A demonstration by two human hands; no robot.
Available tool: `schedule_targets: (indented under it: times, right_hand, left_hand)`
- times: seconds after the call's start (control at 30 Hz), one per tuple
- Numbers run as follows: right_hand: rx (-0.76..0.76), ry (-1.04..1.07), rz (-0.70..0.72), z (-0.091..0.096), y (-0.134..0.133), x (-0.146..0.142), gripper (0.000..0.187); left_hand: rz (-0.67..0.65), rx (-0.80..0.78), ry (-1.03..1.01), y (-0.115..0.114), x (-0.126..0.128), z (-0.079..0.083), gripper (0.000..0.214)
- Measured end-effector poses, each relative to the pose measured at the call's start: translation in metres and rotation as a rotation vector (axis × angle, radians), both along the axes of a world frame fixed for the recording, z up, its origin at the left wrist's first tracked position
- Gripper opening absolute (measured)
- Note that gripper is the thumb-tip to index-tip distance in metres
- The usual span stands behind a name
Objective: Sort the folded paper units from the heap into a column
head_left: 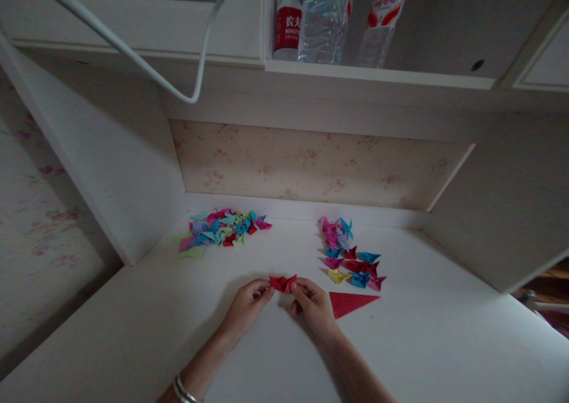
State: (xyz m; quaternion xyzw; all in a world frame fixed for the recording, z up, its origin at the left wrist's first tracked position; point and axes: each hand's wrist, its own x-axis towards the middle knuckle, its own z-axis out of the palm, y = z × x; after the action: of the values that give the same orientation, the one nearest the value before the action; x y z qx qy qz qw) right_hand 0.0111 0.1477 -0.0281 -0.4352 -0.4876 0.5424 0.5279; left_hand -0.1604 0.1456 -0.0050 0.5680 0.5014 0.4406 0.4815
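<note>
Both hands at work on one small red folded paper (283, 284), raised between the fingertips over the white surface (440, 332). Left hand (251, 302): thumb and forefinger nearly closed, pinching the paper's left end; other fingers curled. Right hand (315, 311): same kind of pinch at the right end, remaining fingers bent under. Silver-toned bangle (182, 389) on the left wrist.

Step in hand, as I judge it: shaping or opening out the folds, ends held, middle free. Next move seems to call for a light, even pinch on both sides; a hard pull could tear the paper or spoil the creases.

Paper in hand: matte, pointed at the ends, with a dip along its upper edge, rather boat-like. Just beside the right hand, on its outer side, a flat red triangle (354, 301), smooth-faced and straight-edged, tapering away from the hand. Beyond that, loose rows of small boat-like folds (357, 266) in red, blue, pink and yellow; farther off, a few pinwheel-like pieces (329, 231), magenta, lilac and blue. Ahead of the left hand and well apart, a jumbled heap of folded paper (216, 228), many-coloured, points sticking out. Individual shapes there too small to tell.
</note>
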Motion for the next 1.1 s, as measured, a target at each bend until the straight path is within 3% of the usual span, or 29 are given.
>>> schedule_targets:
  times: [0.6, 1.1]
  right_hand:
    - [0.031, -0.032, 0.041, 0.0, -0.002, 0.001, 0.036]
    - [-0.049, 0.117, 0.032, -0.001, 0.001, 0.0, 0.038]
  left_hand:
    - [0.02, -0.061, -0.026, -0.002, 0.0, 0.005, 0.043]
    - [0.042, -0.005, 0.045, 0.002, 0.0, -0.008, 0.045]
